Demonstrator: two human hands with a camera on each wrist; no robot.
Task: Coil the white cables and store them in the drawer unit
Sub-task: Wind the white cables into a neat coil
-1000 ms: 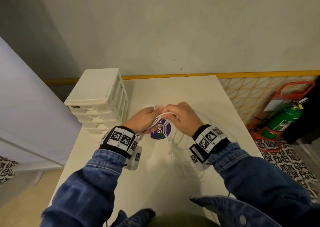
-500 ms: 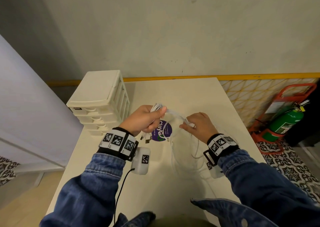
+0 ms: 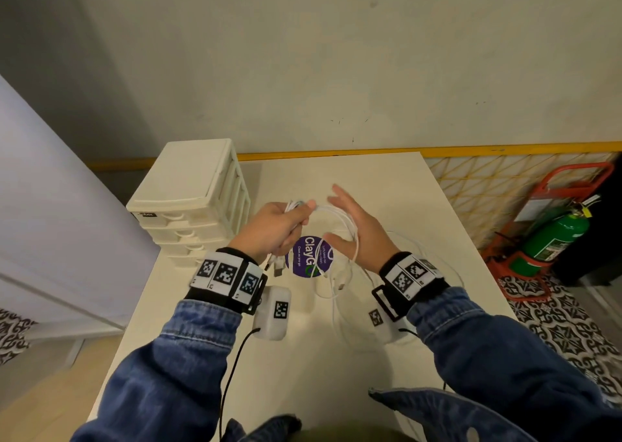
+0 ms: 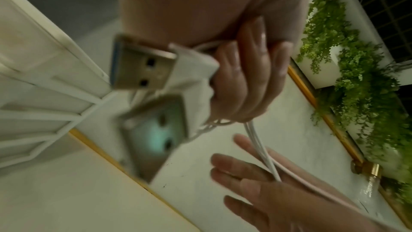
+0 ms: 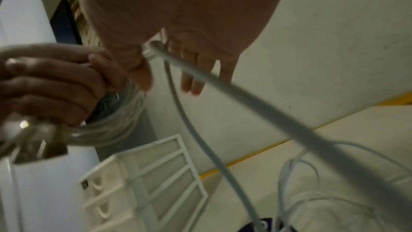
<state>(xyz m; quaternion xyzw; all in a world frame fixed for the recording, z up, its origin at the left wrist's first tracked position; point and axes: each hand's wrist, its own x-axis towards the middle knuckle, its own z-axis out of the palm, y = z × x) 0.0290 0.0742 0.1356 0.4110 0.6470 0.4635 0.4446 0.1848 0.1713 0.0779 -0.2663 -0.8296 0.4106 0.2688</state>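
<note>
Head view: the left hand (image 3: 274, 229) grips the coiled white cables (image 3: 340, 219) above the desk (image 3: 336, 367); the right hand (image 3: 356, 229), fingers straight, lies inside the loop at 3 o'clock, and the drawer unit (image 3: 192, 199) stands closed at 9 o'clock. Left wrist view: two USB plugs (image 4: 142, 66) hang beneath the curled fingers (image 4: 247, 77). Right wrist view: loose cable slack (image 5: 301, 174) trails toward the desk and could snag.

White cables (image 3: 340, 226): thin, round, partly coiled. Several loops are bunched inside the curled fingers (image 4: 245, 77) of the left hand; two USB plugs (image 4: 142, 66) hang below them. Strands run across the straight right fingers (image 5: 189, 77). Drawer unit (image 3: 192, 199): cream, drawers closed, beyond the left knuckles.
</note>
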